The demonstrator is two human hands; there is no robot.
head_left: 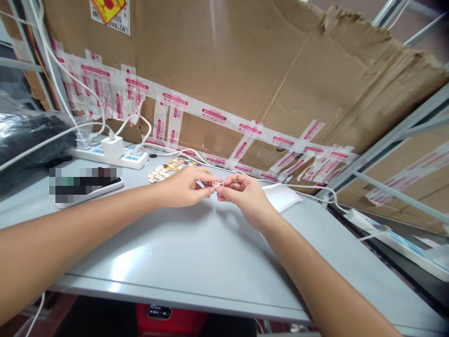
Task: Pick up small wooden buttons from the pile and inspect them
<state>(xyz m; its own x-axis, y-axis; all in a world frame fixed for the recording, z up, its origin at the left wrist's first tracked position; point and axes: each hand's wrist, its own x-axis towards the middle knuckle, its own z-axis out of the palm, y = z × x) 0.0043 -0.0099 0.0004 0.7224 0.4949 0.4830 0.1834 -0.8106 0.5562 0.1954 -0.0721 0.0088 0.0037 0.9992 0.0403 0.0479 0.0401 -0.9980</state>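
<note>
— Both hands meeting over the grey table [196, 262], fingertips pinched together?

— Yes. Left hand [182, 187] and right hand [245, 194] closed on one small pale button [216, 184], held between them just above the tabletop, at about the middle of the view.

— Lying which way?

— Flat face up toward the camera, long axis roughly left to right, spanning the gap from one set of fingertips to the other. Equally near to both; touching both.

— Pose of the arms?

— Forearms coming in from the lower corners, converging; left wrist low and knuckles up, right palm turned slightly inward with fingers curled.

— Anything threaded through?

— Cannot tell; too small.

— And farther out?

— Heap of loose buttons [168, 169], cream and coloured, just behind the left hand. White pouch [282, 196] flat beside the right hand. Power strip [108, 154] with plugs and white cables at far left, phone [87, 187] near it, black bag [28, 140] at the edge. Taped cardboard wall [245, 70] behind everything.
</note>
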